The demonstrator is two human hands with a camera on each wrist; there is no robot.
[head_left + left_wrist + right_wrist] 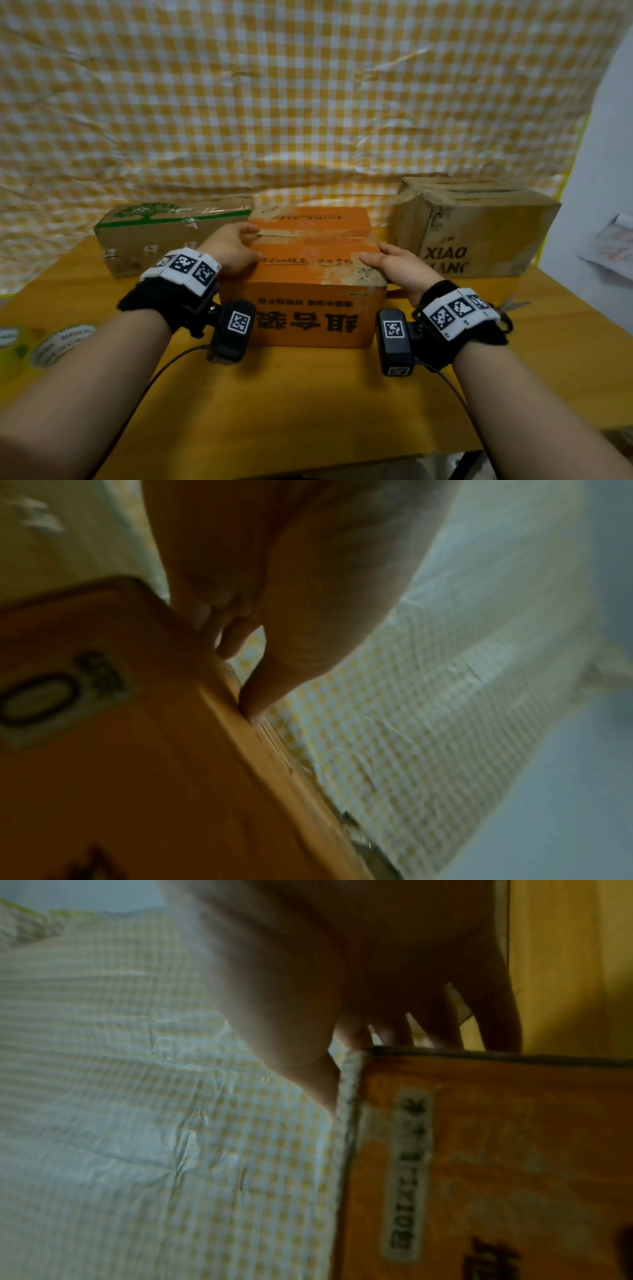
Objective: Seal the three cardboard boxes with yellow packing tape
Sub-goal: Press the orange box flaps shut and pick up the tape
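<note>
Three boxes: orange box (pixel 308 274) in the middle of the table (pixel 308 394), nearest the person; green-printed box (pixel 164 233) far left; brown box (pixel 479 229) far right.
Left hand (pixel 229 250): grip laid on the orange box's left top edge, fingers curled over the flap, thumb on the top; it holds the box only.
Right hand (pixel 394 263): grip spread on the right top corner, thumb on top, fingers down the right side; nothing else in it.
Tape: rolls (pixel 58 342) lie at the near left edge of the table, well apart from both hands; blur hides how many.
Scissors (pixel 513 308): what looks like a pair lies just right of the right wrist; too blurred to be sure.
Flaps: closed on the orange box, with the middle seam showing and no fresh yellow strip that I can make out.
Risk, flaps: once either hand lets go to fetch tape, they may spring up and leave a gap under the strip.
Risk, surface: the top is scuffed and torn, so new tape may stick poorly.
Risk, reach: a left arm swinging towards the rolls could knock the green-printed box.
Risk, cables: wrist leads trail over the table and could snag.
</note>
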